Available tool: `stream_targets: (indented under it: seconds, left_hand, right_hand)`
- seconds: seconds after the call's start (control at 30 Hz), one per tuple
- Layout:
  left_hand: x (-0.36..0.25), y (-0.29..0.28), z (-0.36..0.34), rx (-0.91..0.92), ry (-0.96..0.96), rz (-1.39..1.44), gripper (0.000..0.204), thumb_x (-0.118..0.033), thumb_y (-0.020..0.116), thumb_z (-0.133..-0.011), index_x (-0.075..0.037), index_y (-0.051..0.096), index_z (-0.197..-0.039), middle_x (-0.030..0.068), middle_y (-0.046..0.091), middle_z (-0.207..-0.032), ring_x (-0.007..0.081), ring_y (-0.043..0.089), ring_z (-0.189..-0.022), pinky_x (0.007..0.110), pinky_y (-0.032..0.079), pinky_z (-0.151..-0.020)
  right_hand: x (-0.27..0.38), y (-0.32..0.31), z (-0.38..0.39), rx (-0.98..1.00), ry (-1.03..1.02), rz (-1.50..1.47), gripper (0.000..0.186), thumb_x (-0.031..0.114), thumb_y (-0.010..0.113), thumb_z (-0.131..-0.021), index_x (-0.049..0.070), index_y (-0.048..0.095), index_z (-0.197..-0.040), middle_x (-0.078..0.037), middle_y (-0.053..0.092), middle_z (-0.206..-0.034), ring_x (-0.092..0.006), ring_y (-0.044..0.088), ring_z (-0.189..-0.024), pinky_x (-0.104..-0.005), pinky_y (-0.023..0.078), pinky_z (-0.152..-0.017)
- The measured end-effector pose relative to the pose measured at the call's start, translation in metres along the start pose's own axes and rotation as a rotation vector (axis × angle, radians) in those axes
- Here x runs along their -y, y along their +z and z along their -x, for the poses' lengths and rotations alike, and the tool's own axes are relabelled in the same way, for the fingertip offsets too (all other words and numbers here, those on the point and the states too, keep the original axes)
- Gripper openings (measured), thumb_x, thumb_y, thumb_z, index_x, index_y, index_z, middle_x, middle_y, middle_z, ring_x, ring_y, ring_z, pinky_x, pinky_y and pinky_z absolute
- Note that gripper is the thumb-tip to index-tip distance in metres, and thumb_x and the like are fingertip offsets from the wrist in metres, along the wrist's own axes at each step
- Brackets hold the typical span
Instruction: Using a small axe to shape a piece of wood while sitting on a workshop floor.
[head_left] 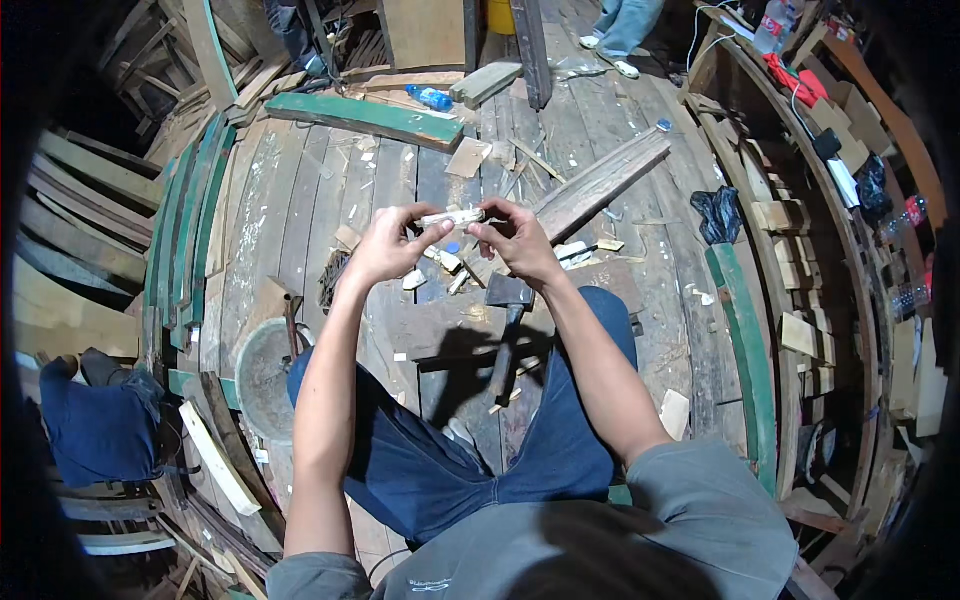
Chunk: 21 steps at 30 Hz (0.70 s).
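My left hand (393,246) and my right hand (517,243) are raised over the work area, each closed on one end of a short, pale, whitish stick-like piece (453,217). Its exact kind is too small to make out. Below my right hand a dark hammer or mallet (511,293) stands or leans head up, its handle pointing toward me between my knees. Small pale wood pieces (443,259) and a round blue cap lie just beyond and under my hands. A long weathered beam (606,187) lies diagonally at the right, its near end behind my right hand.
A grey round basin (254,392) stands by my left knee. A green plank (365,119) and a blue bottle (430,97) lie farther off. Stacked boards line the left; a wooden shelf (785,250) runs along the right. Other people are at the far side and the left (100,420).
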<state>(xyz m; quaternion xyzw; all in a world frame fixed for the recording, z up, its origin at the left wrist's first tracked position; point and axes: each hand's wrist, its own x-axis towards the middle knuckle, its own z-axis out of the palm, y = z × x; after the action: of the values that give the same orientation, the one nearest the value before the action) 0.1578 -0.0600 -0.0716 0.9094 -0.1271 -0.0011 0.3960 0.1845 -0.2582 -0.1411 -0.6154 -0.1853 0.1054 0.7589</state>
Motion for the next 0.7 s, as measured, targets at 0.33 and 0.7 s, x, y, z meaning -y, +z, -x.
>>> stream_targets:
  seconds: [0.33,0.7]
  left_hand:
    - [-0.003,0.002,0.000,0.047,-0.059,-0.085,0.036,-0.033,0.065,-0.083,0.000,0.067,-0.096,0.0184,0.066,-0.081,0.0252,0.062,-0.066,0.035,0.048,-0.061]
    - [0.008,0.007,0.000,0.042,0.185,-0.159,0.030,-0.027,0.063,-0.085,0.000,0.063,-0.098,0.0176,0.062,-0.092,0.0344,0.061,-0.085,0.039,0.048,-0.071]
  right_hand:
    - [0.004,0.005,0.003,-0.046,-0.044,0.445,0.030,0.019,0.069,-0.080,-0.003,0.059,-0.097,-0.006,0.055,-0.066,-0.0089,0.049,-0.058,-0.0283,0.043,-0.052]
    - [0.004,0.001,0.001,-0.007,-0.114,0.561,0.023,0.019,0.066,-0.084,-0.001,0.059,-0.093,-0.001,0.051,-0.060,-0.0043,0.046,-0.053,-0.0249,0.037,-0.047]
